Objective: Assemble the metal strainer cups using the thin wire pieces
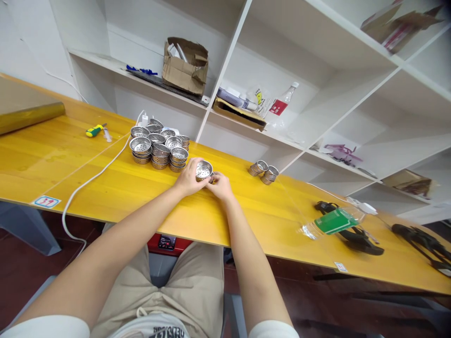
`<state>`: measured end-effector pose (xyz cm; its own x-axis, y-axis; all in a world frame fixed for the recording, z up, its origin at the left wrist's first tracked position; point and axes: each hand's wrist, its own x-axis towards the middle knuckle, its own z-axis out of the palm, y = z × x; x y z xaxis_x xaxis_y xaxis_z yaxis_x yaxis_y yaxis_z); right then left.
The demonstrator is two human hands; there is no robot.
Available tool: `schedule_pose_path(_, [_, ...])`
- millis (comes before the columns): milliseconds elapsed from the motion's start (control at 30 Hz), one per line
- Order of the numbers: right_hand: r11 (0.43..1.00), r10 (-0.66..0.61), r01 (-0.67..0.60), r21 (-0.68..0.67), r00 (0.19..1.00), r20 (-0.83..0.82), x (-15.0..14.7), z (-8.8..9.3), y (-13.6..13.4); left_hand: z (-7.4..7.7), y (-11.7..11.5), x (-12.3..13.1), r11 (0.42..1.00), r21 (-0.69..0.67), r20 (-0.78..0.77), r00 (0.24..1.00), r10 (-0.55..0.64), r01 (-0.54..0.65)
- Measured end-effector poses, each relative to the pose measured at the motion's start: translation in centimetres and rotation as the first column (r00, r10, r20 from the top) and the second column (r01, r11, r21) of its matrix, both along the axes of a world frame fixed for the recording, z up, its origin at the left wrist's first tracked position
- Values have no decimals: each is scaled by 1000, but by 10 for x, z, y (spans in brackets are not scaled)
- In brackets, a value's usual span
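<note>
A person sits close to a yellow desk (197,211), both bare forearms reaching over its near edge. Between the hands is a small perforated metal cup (204,170), mouth facing up. The left hand (189,180) has its fingers clamped around the cup's left and near side; the right hand (220,185) has its fingers pressed to the lower right. Gripping from both sides probably keeps so small a cup steady and level; whether its base touches the desk I can't tell from here.

Just left of the hands stand crowded stacks of matching cups (160,151), nested one in another, likely to save room and stay within reach. Well to the right, two short stacks (269,174) lean slightly, set apart, perhaps to keep them separate. A white cable (95,176) trails off the desk's near edge, left of the crowded stacks.
</note>
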<state>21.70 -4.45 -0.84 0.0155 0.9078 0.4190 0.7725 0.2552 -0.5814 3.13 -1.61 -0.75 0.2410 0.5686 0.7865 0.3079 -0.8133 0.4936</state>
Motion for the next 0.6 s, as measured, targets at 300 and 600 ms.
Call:
schedule_pose_path(300, [996,83,-84,-16,995,-53,-18,5,-6,0,0,1,1000,10,14,1000,-8,8])
schedule_pose_path(600, [997,79,-79,-5,994,-78,-21,1,-5,-1,1,2,1000,21,40,999,-9,8])
